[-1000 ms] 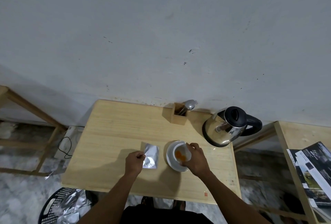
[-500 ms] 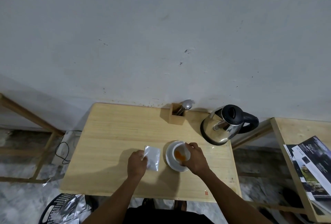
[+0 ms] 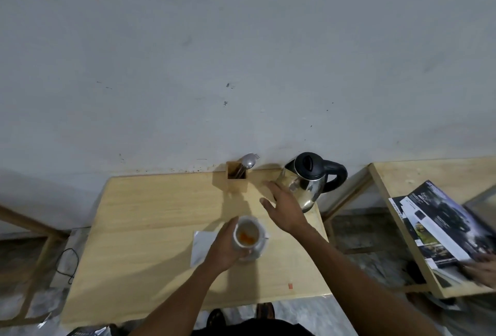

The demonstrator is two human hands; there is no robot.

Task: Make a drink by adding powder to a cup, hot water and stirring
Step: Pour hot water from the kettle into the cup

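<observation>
- I see my left hand [image 3: 224, 248] wrapped around the white cup [image 3: 247, 233], fingers grasping its left side and underside.
- The cup sits over the white saucer [image 3: 259, 251]; I cannot tell whether it is lifted off it or resting on it.
- Inside the cup lies a small heap of orange powder [image 3: 246, 237] against the near wall.
- Just left of the cup, partly under my left hand, the silver sachet [image 3: 201, 245] lies flat on the desk [image 3: 150, 228].
- My right hand [image 3: 285, 208] is spread wide above the desk, fingers released and holding nothing, reaching toward the kettle [image 3: 308, 177].
- The fingertips are close to the kettle's steel body; whether they touch it I cannot tell.
- The kettle stands upright at the far right corner of the desk, black lid closed, black handle pointing right.
- A wooden holder [image 3: 236, 176] stands at the far edge beside the wall, left of the kettle, with a spoon [image 3: 248, 161] and a fork sticking out.
- On a second table [image 3: 397, 172] to the right lie dark printed booklets [image 3: 440, 225].
</observation>
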